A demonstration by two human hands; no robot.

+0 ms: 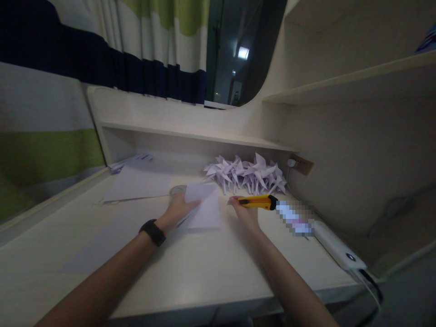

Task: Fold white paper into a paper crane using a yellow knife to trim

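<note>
My left hand [179, 210], with a black band on its wrist, grips a small white sheet of paper [205, 211] near the middle of the desk. Its thumb lies on top of the sheet, and the other fingers are mostly hidden. Just behind that hand shows the edge of a greyish round object [177, 189], partly covered. A yellow and black utility knife [258, 201] is in my right hand [247, 217], to the right of the paper and apart from it. The knife lies roughly level, its front end pointing left toward the paper.
Several white paper pinwheels [243, 172] are heaped at the back. Larger white sheets [139, 179] and a paper stack [131, 162] lie at the left. A blurred-out bright rectangle [294, 219] and a white power strip [335, 247] with cables line the right side, below a wall socket [300, 164].
</note>
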